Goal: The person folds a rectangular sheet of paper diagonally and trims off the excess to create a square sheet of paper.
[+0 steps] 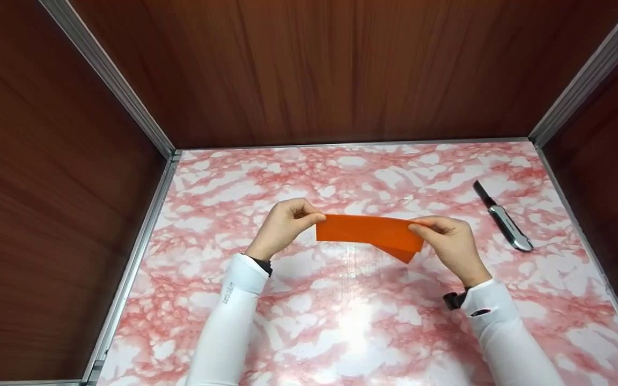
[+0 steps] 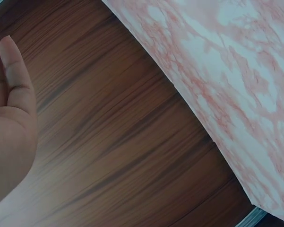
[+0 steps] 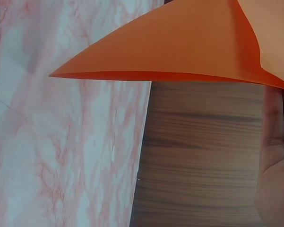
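Paper (image 1: 360,229), seemingly folded, pinched by left hand (image 1: 283,227) and right hand (image 1: 453,244), inside table edges (image 1: 352,147).

Glare (white, soft-edged) brightens the tabletop (image 1: 352,300).

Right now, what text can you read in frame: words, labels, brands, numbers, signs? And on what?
Nothing legible enough to quote.
Left sleeve: short dark lettering along the forearm, too small and blurred to read.
Right sleeve: dark oval mark near the cuff; can't tell if it's a print or an opening.
Orange sheet: no text visible.
Utility knife: no text readable.
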`<state>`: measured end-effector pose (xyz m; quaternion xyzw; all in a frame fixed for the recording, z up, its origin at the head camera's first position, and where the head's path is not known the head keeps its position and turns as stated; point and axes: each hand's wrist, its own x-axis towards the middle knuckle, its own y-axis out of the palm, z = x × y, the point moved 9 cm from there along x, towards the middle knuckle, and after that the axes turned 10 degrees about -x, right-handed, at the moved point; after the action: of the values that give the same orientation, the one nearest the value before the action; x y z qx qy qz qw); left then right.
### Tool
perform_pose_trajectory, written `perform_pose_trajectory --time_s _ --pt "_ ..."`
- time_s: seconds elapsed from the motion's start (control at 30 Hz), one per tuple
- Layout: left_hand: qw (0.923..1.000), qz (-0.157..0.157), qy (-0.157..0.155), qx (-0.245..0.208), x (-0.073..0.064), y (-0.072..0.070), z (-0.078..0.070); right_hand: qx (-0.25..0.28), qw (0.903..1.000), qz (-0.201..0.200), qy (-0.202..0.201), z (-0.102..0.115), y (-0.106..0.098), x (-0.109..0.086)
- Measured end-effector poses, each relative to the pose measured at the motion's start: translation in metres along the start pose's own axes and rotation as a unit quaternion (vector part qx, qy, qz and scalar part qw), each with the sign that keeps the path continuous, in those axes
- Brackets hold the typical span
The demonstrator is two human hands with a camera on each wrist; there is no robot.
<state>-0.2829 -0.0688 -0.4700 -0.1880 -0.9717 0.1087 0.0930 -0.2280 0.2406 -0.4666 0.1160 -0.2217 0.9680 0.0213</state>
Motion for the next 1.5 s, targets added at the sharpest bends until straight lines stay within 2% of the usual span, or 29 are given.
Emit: perform_pose_trajectory --time_s 0.1,0.27,0.33,0.43,0.5,0.53,0.57,0.67,0.7,0.73,0.8,0.93,1.07,1.2,1.3,1.37,1.43,1.5 --pt "1.0 0.003 0.0 -0.006 0.0 0.0 -0.001 -0.001 1.0 0.001 0.001 0.0 0.0 -0.001" --pt "0.9998 0.006 -0.011 0.014 -0.001 0.0 0.002 -0.001 0.9998 0.002 0.018 -0.003 0.001 -0.001" --pt "0.9991 0.004 -0.016 0.038 -0.001 -0.001 0.003 -0.002 0.9997 0.001 0.025 -0.003 0.001 -0.001" --pt "0.9929 -0.01 -0.01 0.118 0.0 -0.001 0.0 -0.005 0.9996 -0.001 0.026 -0.003 0.002 -0.001" --pt "0.9802 -0.018 0.021 0.196 0.001 0.001 -0.008 -0.004 0.9996 0.001 0.027 -0.003 0.003 0.0" --pt "0.9702 -0.025 0.041 0.238 0.002 0.003 -0.012 -0.003 0.9996 0.002 0.029 -0.003 0.004 0.0" --pt "0.9574 -0.031 0.063 0.28 0.002 0.005 -0.017 -0.003 0.9996 0.004 0.027 -0.003 0.006 0.0" --pt "0.913 -0.052 0.123 0.386 0.003 0.013 -0.031 -0.006 0.9995 0.008 0.029 -0.001 0.011 0.0" --pt "0.9023 -0.057 0.131 0.407 0.003 0.016 -0.033 -0.011 0.9996 0.009 0.025 0.001 0.013 0.001" --pt "0.8948 -0.059 0.136 0.421 0.003 0.019 -0.035 -0.017 0.9996 0.01 0.022 0.002 0.015 0.001" --pt "0.8888 -0.053 0.145 0.432 0.003 0.028 -0.039 -0.023 0.9995 0.009 0.019 0.004 0.019 0.001" --pt "0.8972 -0.016 0.16 0.411 0.004 0.057 -0.044 -0.026 0.9996 0.012 0.006 0.012 0.03 0.002" --pt "0.8933 0.004 0.193 0.406 0.007 0.089 -0.051 -0.011 0.9996 0.022 -0.013 0.023 0.045 0.004" --pt "0.8792 -0.005 0.248 0.406 0.006 0.112 -0.06 0.001 0.9997 0.021 -0.007 0.028 0.056 0.005" --pt "0.8598 -0.03 0.29 0.419 0.002 0.121 -0.066 0.002 0.9999 0.009 0.004 0.029 0.06 0.005" --pt "0.8506 -0.046 0.307 0.424 0.0 0.124 -0.069 0.002 1.0 0.002 0.003 0.029 0.061 0.004" --pt "0.8459 -0.057 0.318 0.425 -0.001 0.126 -0.07 0.003 1.0 -0.005 0.004 0.029 0.062 0.004" --pt "0.8471 -0.062 0.324 0.417 -0.002 0.126 -0.071 0.004 0.9999 -0.012 0.002 0.029 0.062 0.003"
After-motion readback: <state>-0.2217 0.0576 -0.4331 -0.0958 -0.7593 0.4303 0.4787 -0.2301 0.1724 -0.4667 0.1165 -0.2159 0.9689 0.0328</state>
